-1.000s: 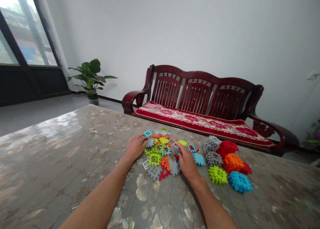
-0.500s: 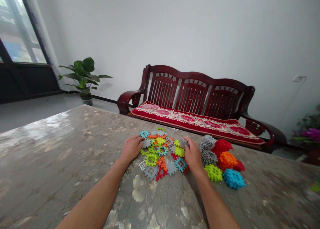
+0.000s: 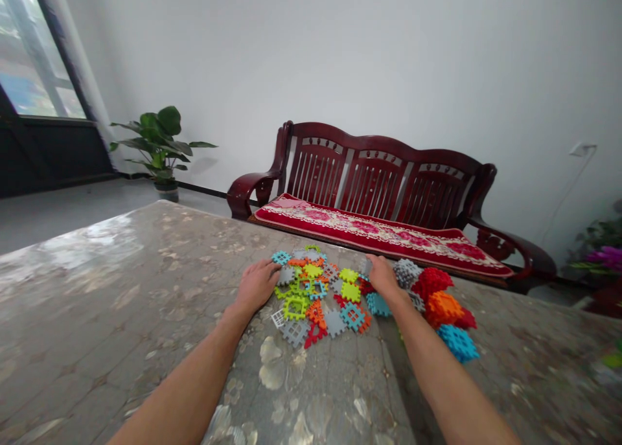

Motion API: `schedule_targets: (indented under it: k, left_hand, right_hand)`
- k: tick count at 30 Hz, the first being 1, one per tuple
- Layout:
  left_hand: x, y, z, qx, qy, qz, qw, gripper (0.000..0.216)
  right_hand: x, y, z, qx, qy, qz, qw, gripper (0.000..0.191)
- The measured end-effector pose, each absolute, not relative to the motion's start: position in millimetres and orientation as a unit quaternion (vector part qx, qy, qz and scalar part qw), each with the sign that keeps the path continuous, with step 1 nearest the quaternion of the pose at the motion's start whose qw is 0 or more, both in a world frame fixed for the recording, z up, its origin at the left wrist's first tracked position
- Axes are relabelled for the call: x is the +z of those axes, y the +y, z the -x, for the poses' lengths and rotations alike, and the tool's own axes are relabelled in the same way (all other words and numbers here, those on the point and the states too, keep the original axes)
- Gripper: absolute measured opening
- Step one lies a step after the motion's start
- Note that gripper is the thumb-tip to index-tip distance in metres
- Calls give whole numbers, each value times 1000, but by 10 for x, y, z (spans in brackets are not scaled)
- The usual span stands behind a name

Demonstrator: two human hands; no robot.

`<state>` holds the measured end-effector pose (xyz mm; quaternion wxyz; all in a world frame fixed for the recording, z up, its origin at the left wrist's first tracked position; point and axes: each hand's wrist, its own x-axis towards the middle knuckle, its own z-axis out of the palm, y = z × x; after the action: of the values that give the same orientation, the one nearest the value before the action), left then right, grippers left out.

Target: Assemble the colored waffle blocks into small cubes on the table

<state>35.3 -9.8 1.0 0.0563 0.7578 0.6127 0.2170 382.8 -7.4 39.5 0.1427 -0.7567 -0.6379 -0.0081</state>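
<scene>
A loose pile of notched plastic building tiles in lime, grey, blue, orange and red, with the lime tile [image 3: 350,293] among them, lies on the table. My left hand [image 3: 258,282] rests at the pile's left edge, fingers stretched out and touching or close to a grey tile [image 3: 286,275]. Over the pile's right side, my right hand [image 3: 382,276] has its fingers closed on a grey tile [image 3: 365,265], seen only in part. Below that hand, a blue tile [image 3: 378,304] shows. Right of it stand built-up shapes: a grey one [image 3: 407,272], partly covered by my arm, and an orange one [image 3: 444,308].
A red shape [image 3: 434,282] and a blue shape [image 3: 457,342] stand at the right. The patterned table [image 3: 160,289] reaches toward a dark wooden bench [image 3: 374,173] with a red cushion [image 3: 364,228]. A potted plant [image 3: 162,140] stands back left.
My right hand has moved right and slightly away, with a grey tile at its fingers. Its forearm now covers the lime shape. My left hand has stayed about where it was.
</scene>
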Motion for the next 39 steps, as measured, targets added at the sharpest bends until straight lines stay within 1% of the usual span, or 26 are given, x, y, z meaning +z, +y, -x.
schedule_targets:
  k: [8,18,23,27,30,33,36,39]
  left_hand:
    - [-17,-88,-352,223,617,-753,57,39]
    - [-36,-74,-347,229,614,-753,57,39]
    - [-76,-55,-333,242,614,-749,61,38]
    - [-82,-25,-321,257,611,-745,74,36]
    - [-47,-15,-316,281,624,-723,94,38]
    - [-10,-21,-314,296,642,-699,110,39]
    - [1,-27,-314,294,639,-702,109,39]
    - [-9,-21,-312,293,633,-709,105,37]
  right_hand:
    - [324,62,-3876,-9,-667,736,116,60]
    - [209,93,-3818,-14,-662,743,101,45]
    - [268,62,-3743,-11,-664,742,88,39]
    - [389,-97,-3718,-24,-659,748,78,40]
    - [466,-283,-3675,-36,-651,756,57,41]
    - [497,-440,-3606,-43,-643,764,25,37]
    - [502,-514,-3544,-49,-641,766,3,31]
    - [505,-532,-3499,-53,-648,760,-5,30]
